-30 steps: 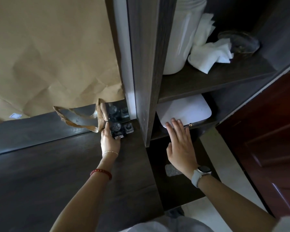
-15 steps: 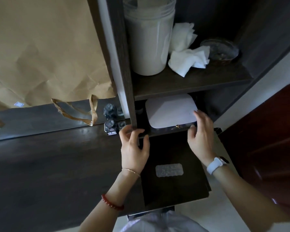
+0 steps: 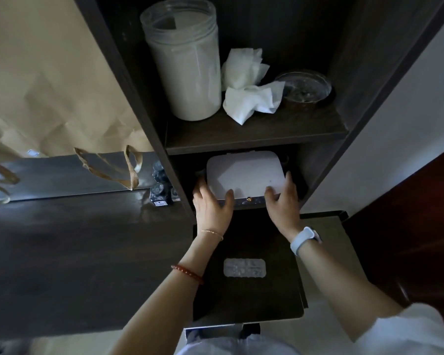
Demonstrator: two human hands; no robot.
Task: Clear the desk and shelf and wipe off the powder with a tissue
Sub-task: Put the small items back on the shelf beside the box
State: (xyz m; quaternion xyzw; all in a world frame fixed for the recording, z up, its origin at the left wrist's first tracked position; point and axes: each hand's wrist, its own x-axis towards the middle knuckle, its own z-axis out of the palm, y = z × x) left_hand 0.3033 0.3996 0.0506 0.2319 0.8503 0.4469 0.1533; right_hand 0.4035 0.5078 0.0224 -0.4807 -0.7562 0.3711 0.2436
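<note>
Fingers of both hands are on the white box (image 3: 245, 175) in the lower shelf compartment, centre of the frame. Going left to right: my left hand (image 3: 210, 206) cups the box's near left corner, fingers spread and curled against its edge, not closed round it; my right hand (image 3: 282, 201) does the same at the near right corner. Whether the box has lifted off its shelf I cannot tell. Its long axis runs left to right across the compartment opening, square to my arms, so I judge the coming pull is straight toward me, over the dark table (image 3: 87, 252) edge below. Above it, on the upper shelf (image 3: 254, 139), stand a plastic jar (image 3: 185, 62), crumpled tissues (image 3: 249, 93) and a glass dish (image 3: 304, 85).
</note>
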